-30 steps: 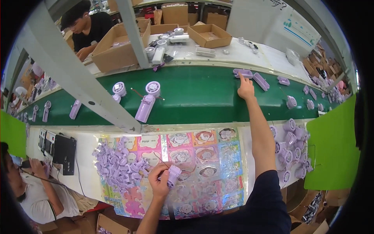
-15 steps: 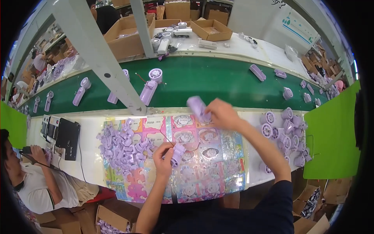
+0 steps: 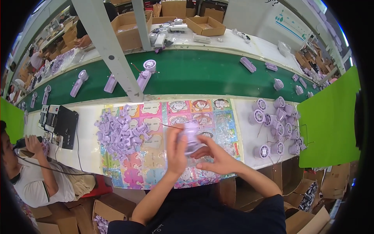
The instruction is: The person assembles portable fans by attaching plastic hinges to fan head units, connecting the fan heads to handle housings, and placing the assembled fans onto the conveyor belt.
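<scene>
My left hand (image 3: 177, 152) is closed around a lavender plastic fan part (image 3: 191, 134), held up over the middle of the bench. The part is blurred, so I cannot tell whether it is one piece or two put together. A thin dark wire sticks out to its left. At the part's right side is my right hand (image 3: 218, 158), fingers bent and thumb held apart, the fingertips at the part's edge. A heap of small lavender plastic pieces (image 3: 119, 132) lies left of my hands. Several round lavender fan heads (image 3: 261, 151) with wires stand to the right.
Beyond the bench runs a green conveyor belt (image 3: 202, 74) carrying lavender casings and fan heads. A white metal post (image 3: 113, 54) rises at its near edge. On the left are a black device (image 3: 64, 126) and a seated person (image 3: 43, 171). A green panel (image 3: 329, 121) borders the right.
My right hand has come back from the belt's edge, where it gripped a lavender casing, to beside my left hand. My left hand has moved slightly up and right. The view has shifted a little.
</scene>
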The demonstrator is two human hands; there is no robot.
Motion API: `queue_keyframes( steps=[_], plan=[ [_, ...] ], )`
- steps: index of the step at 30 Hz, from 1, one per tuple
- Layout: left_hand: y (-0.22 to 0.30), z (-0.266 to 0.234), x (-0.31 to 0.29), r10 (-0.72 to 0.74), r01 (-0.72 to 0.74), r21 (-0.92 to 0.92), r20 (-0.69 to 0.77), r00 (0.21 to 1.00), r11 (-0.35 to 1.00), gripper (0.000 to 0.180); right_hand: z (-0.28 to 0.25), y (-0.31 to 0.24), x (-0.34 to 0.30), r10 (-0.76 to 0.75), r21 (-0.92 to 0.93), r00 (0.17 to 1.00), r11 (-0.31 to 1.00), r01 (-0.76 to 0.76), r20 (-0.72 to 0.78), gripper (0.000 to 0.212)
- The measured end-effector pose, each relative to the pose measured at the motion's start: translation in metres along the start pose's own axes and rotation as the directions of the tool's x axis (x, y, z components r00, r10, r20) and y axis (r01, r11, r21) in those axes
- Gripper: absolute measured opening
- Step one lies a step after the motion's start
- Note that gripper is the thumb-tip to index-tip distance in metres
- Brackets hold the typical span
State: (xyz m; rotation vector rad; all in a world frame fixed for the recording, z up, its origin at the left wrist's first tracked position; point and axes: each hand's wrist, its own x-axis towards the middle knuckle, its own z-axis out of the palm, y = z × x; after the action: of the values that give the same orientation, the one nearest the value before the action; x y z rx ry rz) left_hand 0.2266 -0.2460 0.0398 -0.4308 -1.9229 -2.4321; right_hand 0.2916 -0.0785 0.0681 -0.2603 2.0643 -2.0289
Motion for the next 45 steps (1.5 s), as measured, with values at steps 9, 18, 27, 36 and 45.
queue_keyframes(
  steps=[9, 18, 27, 36, 45],
  plan=[
    [-0.016, -0.011, 0.045, 0.102, -0.386, 0.638, 0.435, 0.895, 0.667, 0.079, -0.058, 0.027, -0.001, -0.159, -0.605, 0.88, 0.779, -0.167, -0.447, 0.07],
    [0.0, -0.015, 0.059, -0.404, -0.318, 0.816, 0.53, 0.746, 0.483, 0.066, -0.046, 0.008, 0.005, -0.245, -0.842, 0.894, 0.494, -0.216, -0.374, 0.065],
    [0.004, -0.03, 0.058, -0.365, -0.303, 0.67, 0.664, 0.653, 0.678, 0.064, -0.024, -0.011, 0.006, -0.331, -0.953, 0.94, 0.302, 0.021, -0.084, 0.08],
    [0.007, -0.032, 0.058, -0.379, -0.045, 0.576, 0.592, 0.711, 0.816, 0.057, -0.023, -0.022, 0.009, -0.383, -0.965, 0.921, 0.261, 0.036, -0.069, 0.084],
    [-0.003, -0.027, 0.052, -0.331, 0.041, 0.453, 0.583, 0.741, 0.891, 0.049, -0.028, -0.022, 0.011, -0.419, -0.977, 0.907, 0.204, 0.064, -0.028, 0.083]
  ],
)
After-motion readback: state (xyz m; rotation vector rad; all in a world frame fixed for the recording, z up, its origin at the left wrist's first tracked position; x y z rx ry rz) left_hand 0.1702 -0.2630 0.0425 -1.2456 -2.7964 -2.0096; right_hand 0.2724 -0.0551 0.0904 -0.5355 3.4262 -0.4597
